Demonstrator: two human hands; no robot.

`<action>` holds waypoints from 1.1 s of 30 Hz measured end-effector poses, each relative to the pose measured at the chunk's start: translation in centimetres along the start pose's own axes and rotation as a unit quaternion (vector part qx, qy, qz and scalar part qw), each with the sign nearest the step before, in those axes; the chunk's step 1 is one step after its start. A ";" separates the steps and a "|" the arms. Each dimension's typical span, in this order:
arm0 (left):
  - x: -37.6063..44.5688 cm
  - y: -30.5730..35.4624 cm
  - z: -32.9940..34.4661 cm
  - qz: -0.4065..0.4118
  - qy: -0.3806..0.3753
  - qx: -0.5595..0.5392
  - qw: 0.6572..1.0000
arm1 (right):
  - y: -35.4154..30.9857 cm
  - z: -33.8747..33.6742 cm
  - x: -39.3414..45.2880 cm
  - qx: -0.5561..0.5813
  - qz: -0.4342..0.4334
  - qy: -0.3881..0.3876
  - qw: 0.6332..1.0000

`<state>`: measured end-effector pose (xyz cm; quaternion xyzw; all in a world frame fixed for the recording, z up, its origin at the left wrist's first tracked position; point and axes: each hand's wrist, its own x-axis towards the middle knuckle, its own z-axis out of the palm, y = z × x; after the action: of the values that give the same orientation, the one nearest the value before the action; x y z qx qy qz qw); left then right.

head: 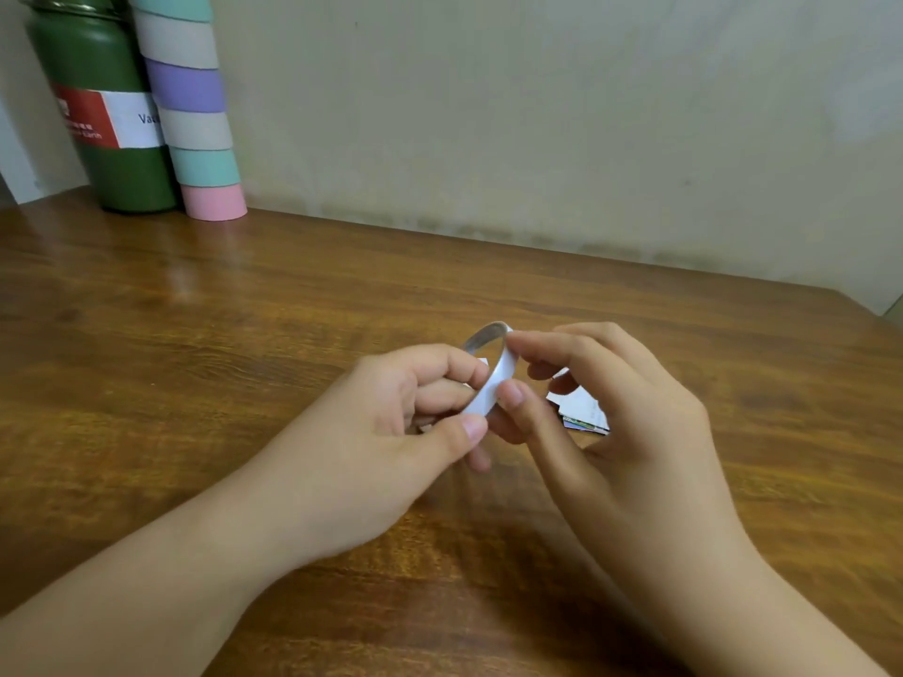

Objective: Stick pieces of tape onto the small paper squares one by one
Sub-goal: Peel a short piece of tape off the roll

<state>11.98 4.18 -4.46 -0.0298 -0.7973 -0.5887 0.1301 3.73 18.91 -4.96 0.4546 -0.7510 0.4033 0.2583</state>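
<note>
A thin white tape roll [493, 378] is held upright above the wooden table [244, 334], near the middle of the view. My left hand [391, 432] grips the roll, thumb on its outer band and fingers through its hole. My right hand [611, 422] pinches the roll's outer face between thumb and forefinger. Small paper squares [584, 412] lie on the table behind my right hand, mostly hidden by its fingers.
A green flask [105, 114] with a red and white label stands at the back left against the wall. Beside it rises a stack of coloured tape rolls [193, 109], pink at the bottom. The table's right corner [860, 305] shows at the far right.
</note>
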 end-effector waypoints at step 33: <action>-0.2 0.4 0.7 0.037 0.098 0.061 0.993 | -0.8 0.5 -0.2 0.021 0.011 0.036 0.999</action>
<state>12.17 4.99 -4.31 0.0071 -0.8134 -0.5339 0.2309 4.53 18.35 -5.04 0.4369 -0.7376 0.4375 0.2714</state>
